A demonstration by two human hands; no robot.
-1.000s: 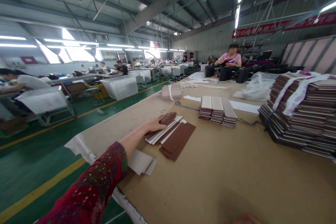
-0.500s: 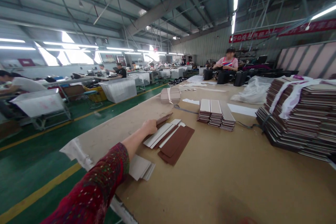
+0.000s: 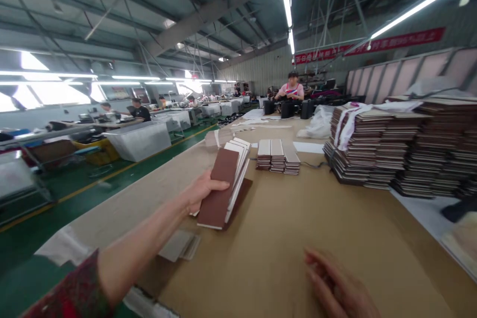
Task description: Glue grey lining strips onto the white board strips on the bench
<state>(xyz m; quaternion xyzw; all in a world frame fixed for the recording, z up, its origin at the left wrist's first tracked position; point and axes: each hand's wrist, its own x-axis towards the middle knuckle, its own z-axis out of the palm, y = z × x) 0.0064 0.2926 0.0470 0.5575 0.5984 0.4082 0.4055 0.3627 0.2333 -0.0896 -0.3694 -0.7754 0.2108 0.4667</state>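
Note:
My left hand [image 3: 201, 191] is closed around a fan of flat brown and white strips [image 3: 224, 171], its thumb lying across the front brown one. The strips are tilted up off the tan tabletop [image 3: 276, 248]. Behind their lower right side, a brown strip [image 3: 245, 195] shows on the table. A few short pale pieces [image 3: 179, 245] lie below my left wrist. Low in the picture, my right hand [image 3: 337, 285] hovers by the tabletop with loosely bent fingers apart and nothing visible in them.
Three small piles of strips [image 3: 278, 156] stand beyond my left hand. Tall stacks of brown panels [image 3: 376, 144] rise at the right, with a clear plastic bag [image 3: 318, 121] near them. A co-worker [image 3: 291, 90] sits at the far end behind black items [image 3: 286, 109].
My left hand has picked up and raised strips that lay on the table. My right hand has come further into view at the bottom. The view has turned right.

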